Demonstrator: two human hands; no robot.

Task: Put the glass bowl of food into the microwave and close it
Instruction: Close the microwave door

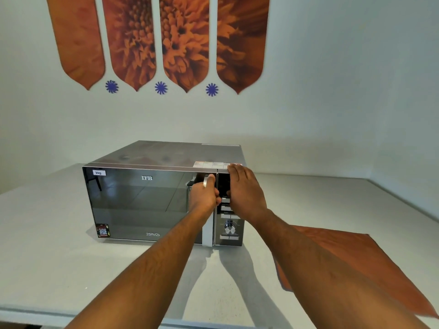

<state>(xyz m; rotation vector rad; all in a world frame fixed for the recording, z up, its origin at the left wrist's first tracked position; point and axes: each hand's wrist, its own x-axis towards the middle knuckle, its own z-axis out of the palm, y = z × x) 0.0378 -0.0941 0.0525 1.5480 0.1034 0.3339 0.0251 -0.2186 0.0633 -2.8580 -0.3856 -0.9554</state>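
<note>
Left hand (204,195) fingers are wrapping closed around the silver door handle (207,214); right hand (244,189) fingers are lying flat and extended over the control panel (228,219). Microwave (147,200) is sitting door-shut toward the tabletop's (59,245) far edge. Glass bowl not visible.

Both forearms extended forward, left hand (204,194) curled shut (gripping); right hand (244,189) flat, fingers spread

Both forearms are showing bare, with no sleeves reaching them. The left hand (205,194) and right hand (244,188) are wearing no gloves, rings or watch.
</note>
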